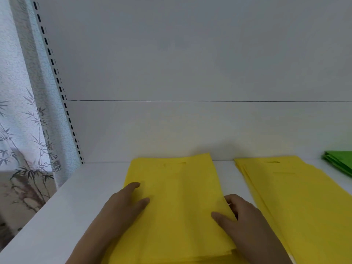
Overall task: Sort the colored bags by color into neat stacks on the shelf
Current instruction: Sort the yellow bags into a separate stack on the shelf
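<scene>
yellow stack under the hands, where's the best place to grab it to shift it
Grip the yellow stack by its two long side edges, coming in from the near side. It lies flat on the shelf, so only the edges give purchase. The left hand rests on the left edge; the right hand pinches the right one.

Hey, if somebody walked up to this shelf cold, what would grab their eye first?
Most likely the bright yellow stack of bags lying flat at the middle of the white shelf, with the left hand pressing flat on its left side and the right hand gripping its right edge. Next, a second yellow stack lies beside it to the right, and a green stack peeks in at the far right edge.
</scene>
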Available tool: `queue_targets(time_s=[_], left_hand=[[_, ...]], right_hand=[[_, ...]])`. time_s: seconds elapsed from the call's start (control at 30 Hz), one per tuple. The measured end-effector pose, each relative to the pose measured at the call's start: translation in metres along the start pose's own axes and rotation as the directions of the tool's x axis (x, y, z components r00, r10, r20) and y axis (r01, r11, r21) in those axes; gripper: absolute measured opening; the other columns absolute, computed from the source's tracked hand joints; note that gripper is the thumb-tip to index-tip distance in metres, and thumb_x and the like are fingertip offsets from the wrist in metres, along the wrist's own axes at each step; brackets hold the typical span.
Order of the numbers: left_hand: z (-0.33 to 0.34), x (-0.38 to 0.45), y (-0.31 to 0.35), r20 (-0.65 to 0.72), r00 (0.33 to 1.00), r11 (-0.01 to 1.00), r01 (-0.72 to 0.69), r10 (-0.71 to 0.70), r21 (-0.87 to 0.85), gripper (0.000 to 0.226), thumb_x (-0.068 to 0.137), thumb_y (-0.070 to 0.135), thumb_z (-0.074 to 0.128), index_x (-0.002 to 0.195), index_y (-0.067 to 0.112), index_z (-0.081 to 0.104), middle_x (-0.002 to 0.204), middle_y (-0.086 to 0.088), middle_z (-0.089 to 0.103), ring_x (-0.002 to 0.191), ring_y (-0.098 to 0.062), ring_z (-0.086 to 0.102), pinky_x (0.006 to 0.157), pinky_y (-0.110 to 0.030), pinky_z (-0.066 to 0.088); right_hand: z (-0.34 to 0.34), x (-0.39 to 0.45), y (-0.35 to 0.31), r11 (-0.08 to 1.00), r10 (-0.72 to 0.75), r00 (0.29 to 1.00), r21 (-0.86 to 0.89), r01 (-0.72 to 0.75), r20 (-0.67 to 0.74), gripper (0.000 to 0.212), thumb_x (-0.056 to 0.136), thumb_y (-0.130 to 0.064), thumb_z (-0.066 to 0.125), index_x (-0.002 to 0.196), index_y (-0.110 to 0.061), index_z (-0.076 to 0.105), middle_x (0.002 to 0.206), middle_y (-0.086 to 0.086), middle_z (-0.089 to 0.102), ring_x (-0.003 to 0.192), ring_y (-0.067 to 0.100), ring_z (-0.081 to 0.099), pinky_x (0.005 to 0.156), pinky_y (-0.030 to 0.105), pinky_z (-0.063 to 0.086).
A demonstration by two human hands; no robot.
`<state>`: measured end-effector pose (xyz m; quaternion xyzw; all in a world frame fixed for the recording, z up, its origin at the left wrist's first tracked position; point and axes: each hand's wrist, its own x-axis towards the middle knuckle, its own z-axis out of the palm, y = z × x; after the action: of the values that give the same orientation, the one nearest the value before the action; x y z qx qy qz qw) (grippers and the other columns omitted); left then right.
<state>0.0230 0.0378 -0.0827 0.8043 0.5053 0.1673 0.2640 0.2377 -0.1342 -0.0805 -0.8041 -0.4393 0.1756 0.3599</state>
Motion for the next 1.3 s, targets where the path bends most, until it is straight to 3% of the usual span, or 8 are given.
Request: queue_targets(time_s=[0.13,0.47,0.6,0.73,0.83,1.0,1.2,1.3], left_hand=[[0.001,0.001,0.000,-0.008,1.000,1.000,-0.008,0.008,-0.009,0.058,0.092,0.046,0.055,0.144,0.030,0.034,0.146,0.004,0.042,0.134,-0.014,0.039,0.106,-0.028,0.032],[-0.008,0.023,-0.009,0.005,1.000,0.998,0.006,-0.007,0.070,0.060,0.090,0.048,0.056,0.143,0.025,0.037,0.135,0.002,0.052,0.132,-0.019,0.037,0.107,-0.035,0.036],[-0.005,0.026,-0.012,0.015,1.000,0.998,-0.016,0.015,0.067,0.058,0.090,0.048,0.056,0.141,0.026,0.041,0.134,0.004,0.053,0.129,-0.020,0.042,0.105,-0.036,0.038],[-0.004,0.026,-0.017,0.003,1.000,0.999,-0.023,0.023,0.028,0.056,0.090,0.048,0.056,0.140,0.027,0.043,0.134,0.003,0.054,0.128,-0.019,0.043,0.103,-0.035,0.039],[-0.005,0.025,-0.019,0.016,0.999,0.999,-0.031,0.031,0.010,0.058,0.090,0.051,0.055,0.141,0.027,0.043,0.136,0.000,0.053,0.130,-0.019,0.043,0.105,-0.036,0.039],[-0.008,0.021,-0.012,0.072,0.996,0.980,-0.028,0.043,-0.196,0.052,0.089,0.046,0.059,0.137,0.030,0.046,0.136,0.000,0.051,0.117,-0.015,0.051,0.099,-0.032,0.042],[-0.013,0.020,-0.011,0.074,0.997,0.946,0.020,0.004,-0.324,0.049,0.089,0.040,0.063,0.134,0.026,0.049,0.132,0.000,0.054,0.108,-0.015,0.054,0.097,-0.035,0.045],[-0.015,0.021,-0.008,0.110,0.994,0.921,0.060,-0.018,-0.384,0.063,0.087,0.044,0.064,0.142,0.025,0.040,0.132,0.000,0.054,0.112,-0.019,0.054,0.100,-0.039,0.045]], right_hand=[[0.004,0.004,-0.004,0.992,0.027,0.998,0.122,-0.034,0.055,0.039,0.083,-0.049,0.065,0.116,-0.036,0.050,0.106,-0.020,0.059,0.097,-0.002,0.057,0.083,0.023,0.048],[-0.001,0.000,-0.002,0.995,0.049,0.996,-0.094,-0.042,0.070,0.043,0.081,-0.047,0.068,0.117,-0.033,0.050,0.113,-0.014,0.058,0.104,0.006,0.055,0.089,0.025,0.044],[-0.003,-0.006,0.004,0.990,0.087,0.996,-0.118,-0.082,0.036,0.029,0.077,-0.050,0.070,0.093,-0.027,0.064,0.090,-0.011,0.065,0.085,0.005,0.060,0.077,0.027,0.049],[-0.005,-0.013,0.005,0.995,0.074,0.994,-0.067,-0.079,-0.077,0.035,0.080,-0.039,0.070,0.060,-0.014,0.055,0.055,0.000,0.053,0.054,0.007,0.047,0.056,0.031,0.036],[-0.006,-0.016,0.006,0.992,0.086,0.991,-0.087,-0.094,-0.099,0.040,0.076,-0.047,0.066,0.077,-0.007,0.065,0.066,0.004,0.064,0.061,0.013,0.057,0.064,0.034,0.047],[-0.003,-0.017,-0.006,0.989,0.124,0.992,0.076,-0.125,0.015,0.012,0.079,-0.034,0.073,0.090,-0.031,0.071,0.086,-0.014,0.073,0.084,0.003,0.067,0.084,0.033,0.053],[-0.008,-0.021,-0.013,0.995,-0.039,0.999,0.098,0.035,0.032,0.029,0.080,-0.027,0.074,0.100,-0.045,0.063,0.093,-0.039,0.065,0.090,-0.016,0.060,0.088,0.015,0.048],[-0.021,-0.031,-0.023,0.958,-0.111,0.994,0.265,0.111,-0.012,0.030,0.077,-0.022,0.077,0.101,-0.038,0.068,0.090,-0.031,0.070,0.086,-0.013,0.063,0.073,0.004,0.045]])
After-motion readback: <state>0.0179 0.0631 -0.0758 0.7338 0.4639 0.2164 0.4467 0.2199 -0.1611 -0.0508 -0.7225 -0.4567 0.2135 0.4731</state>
